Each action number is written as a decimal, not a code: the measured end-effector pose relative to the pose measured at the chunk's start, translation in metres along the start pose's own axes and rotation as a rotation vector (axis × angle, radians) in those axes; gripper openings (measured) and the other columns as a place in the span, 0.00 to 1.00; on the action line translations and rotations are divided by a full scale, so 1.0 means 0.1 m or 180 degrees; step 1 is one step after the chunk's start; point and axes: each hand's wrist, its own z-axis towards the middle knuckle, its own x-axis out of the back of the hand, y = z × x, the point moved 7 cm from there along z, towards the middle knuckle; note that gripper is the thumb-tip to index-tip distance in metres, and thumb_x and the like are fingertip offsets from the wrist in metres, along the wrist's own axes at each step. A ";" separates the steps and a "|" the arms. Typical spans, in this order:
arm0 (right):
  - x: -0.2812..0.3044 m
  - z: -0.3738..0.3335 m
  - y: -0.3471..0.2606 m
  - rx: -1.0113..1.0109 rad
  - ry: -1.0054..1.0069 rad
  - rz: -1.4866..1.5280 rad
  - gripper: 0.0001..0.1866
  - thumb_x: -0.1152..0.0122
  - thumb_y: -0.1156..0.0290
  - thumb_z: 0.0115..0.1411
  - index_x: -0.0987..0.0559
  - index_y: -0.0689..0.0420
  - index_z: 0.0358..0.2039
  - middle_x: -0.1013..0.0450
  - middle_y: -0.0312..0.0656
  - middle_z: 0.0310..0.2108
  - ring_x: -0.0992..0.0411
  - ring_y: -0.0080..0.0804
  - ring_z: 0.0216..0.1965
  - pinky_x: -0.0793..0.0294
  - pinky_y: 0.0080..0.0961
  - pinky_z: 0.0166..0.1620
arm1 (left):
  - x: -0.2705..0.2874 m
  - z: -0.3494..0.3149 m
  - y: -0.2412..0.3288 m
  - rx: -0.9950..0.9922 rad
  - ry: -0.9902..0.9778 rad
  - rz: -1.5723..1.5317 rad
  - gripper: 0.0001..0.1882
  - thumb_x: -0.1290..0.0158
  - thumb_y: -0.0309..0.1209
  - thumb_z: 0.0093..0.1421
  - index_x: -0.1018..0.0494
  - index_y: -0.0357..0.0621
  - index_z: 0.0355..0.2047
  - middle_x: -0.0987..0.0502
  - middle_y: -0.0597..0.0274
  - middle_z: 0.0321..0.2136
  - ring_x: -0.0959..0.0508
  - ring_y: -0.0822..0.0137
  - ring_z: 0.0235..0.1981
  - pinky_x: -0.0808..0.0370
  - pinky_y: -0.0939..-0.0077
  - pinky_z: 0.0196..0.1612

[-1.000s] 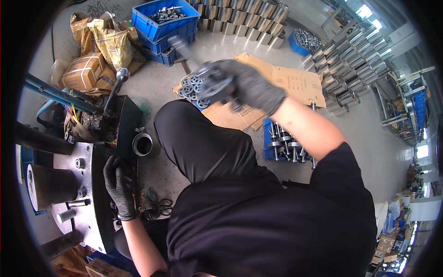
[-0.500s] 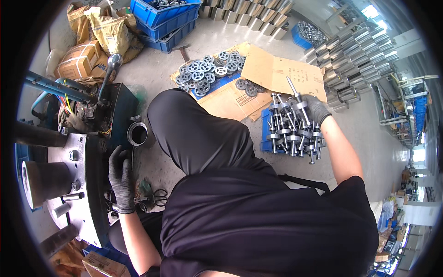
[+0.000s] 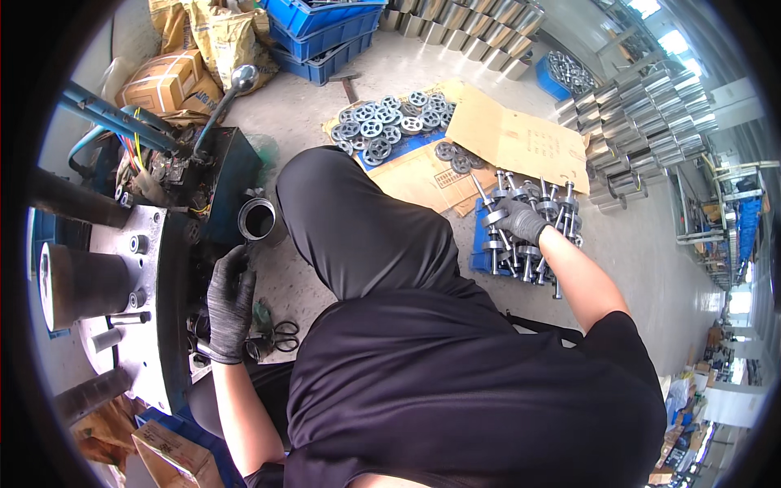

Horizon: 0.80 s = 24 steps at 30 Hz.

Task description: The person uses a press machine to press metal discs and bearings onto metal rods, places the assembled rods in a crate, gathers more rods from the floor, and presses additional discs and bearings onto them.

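Note:
My right hand, in a grey glove, is closed around a steel shaft with a round collar. The shaft tilts, its thin end pointing up and left. Beneath and around that hand, several similar collared shafts lie heaped over a blue crate. My left hand, also gloved, hovers beside the press plate with its fingers loosely extended, and nothing shows in it. Just beyond its fingertips stands an open metal cylinder. The white-faced press plate carries a thick dark ram.
Slotted metal discs lie on cardboard ahead of my knee. A hammer rests on the floor near stacked blue crates. Shiny metal tubes are piled at the far right. A lever rises from the machine.
My right hand has moved left and slightly down over the crate with the shaft. The whole view has shifted a little; my left hand stays by the press plate.

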 end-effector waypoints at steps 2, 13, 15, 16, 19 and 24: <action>-0.08 0.09 0.07 0.0081 0.0120 -0.0419 0.24 0.26 0.54 0.58 0.17 0.58 0.47 0.17 0.52 0.39 0.18 0.46 0.43 0.21 0.41 0.48 | 0.00 -0.04 0.05 -0.0129 -0.0075 0.0166 0.22 0.43 0.21 0.67 0.27 0.39 0.62 0.21 0.53 0.50 0.21 0.60 0.52 0.25 0.67 0.59; -0.39 0.37 0.65 -0.0337 -0.0228 -0.1826 0.23 0.40 0.51 0.65 0.16 0.50 0.54 0.18 0.55 0.50 0.20 0.51 0.55 0.22 0.47 0.57 | -0.05 -0.12 0.04 -0.0069 -0.0302 0.0457 0.25 0.39 0.22 0.63 0.26 0.39 0.61 0.20 0.49 0.51 0.20 0.53 0.54 0.24 0.61 0.60; -0.40 0.34 0.57 -0.0283 -0.0385 -0.1862 0.23 0.38 0.50 0.64 0.15 0.52 0.51 0.19 0.57 0.52 0.19 0.52 0.53 0.21 0.47 0.56 | -0.06 -0.12 0.05 -0.0117 -0.0321 0.0501 0.25 0.39 0.23 0.63 0.26 0.40 0.61 0.20 0.48 0.51 0.20 0.52 0.54 0.24 0.60 0.59; -0.37 0.30 0.49 -0.0128 -0.0142 -0.2137 0.23 0.37 0.49 0.63 0.14 0.52 0.50 0.20 0.57 0.52 0.19 0.52 0.52 0.21 0.46 0.56 | -0.08 -0.12 0.04 -0.0107 -0.0375 0.0516 0.25 0.38 0.23 0.62 0.26 0.41 0.61 0.20 0.48 0.51 0.19 0.51 0.53 0.23 0.58 0.58; -0.34 0.21 0.25 0.0478 0.0373 -0.2673 0.25 0.33 0.47 0.59 0.14 0.52 0.48 0.22 0.54 0.47 0.21 0.55 0.50 0.20 0.46 0.54 | -0.08 -0.13 0.05 -0.0094 -0.0414 0.0603 0.25 0.38 0.23 0.61 0.25 0.42 0.60 0.20 0.47 0.50 0.19 0.49 0.52 0.23 0.57 0.56; -0.46 0.22 0.23 0.0770 0.0144 -0.2524 0.22 0.34 0.51 0.60 0.14 0.55 0.44 0.20 0.53 0.45 0.20 0.53 0.48 0.22 0.49 0.53 | -0.09 -0.12 0.12 -0.0179 -0.0465 0.0706 0.25 0.38 0.23 0.60 0.25 0.42 0.59 0.19 0.45 0.48 0.18 0.48 0.51 0.22 0.55 0.55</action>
